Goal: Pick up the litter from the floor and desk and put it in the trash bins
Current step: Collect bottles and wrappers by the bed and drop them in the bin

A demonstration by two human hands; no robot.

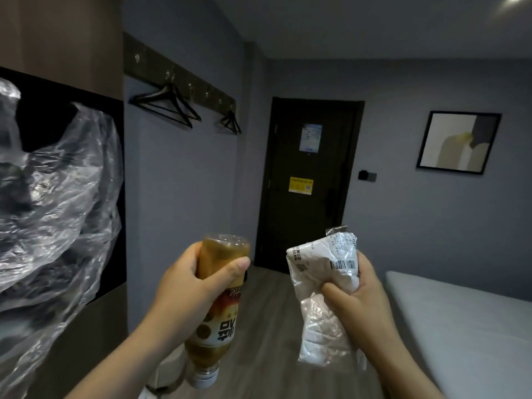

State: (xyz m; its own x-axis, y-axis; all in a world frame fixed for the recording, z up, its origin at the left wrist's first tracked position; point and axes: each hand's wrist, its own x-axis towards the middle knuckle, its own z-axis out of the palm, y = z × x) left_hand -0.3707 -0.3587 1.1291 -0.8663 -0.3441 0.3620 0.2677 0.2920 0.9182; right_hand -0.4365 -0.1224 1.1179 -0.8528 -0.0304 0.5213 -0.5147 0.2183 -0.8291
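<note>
Above the floor [267,321], left fingers [227,269] wrap a bottle [220,323], right fingers [338,293] clench a wrapper [318,262].

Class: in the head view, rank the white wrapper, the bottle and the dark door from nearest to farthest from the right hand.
1. White wrapper: gripped in the right hand itself.
2. Bottle: to its left, held in the left hand.
3. Dark door: far wall, across the room.

Inverted brown bottle [214,306], crumpled wrapper [322,286]
</note>
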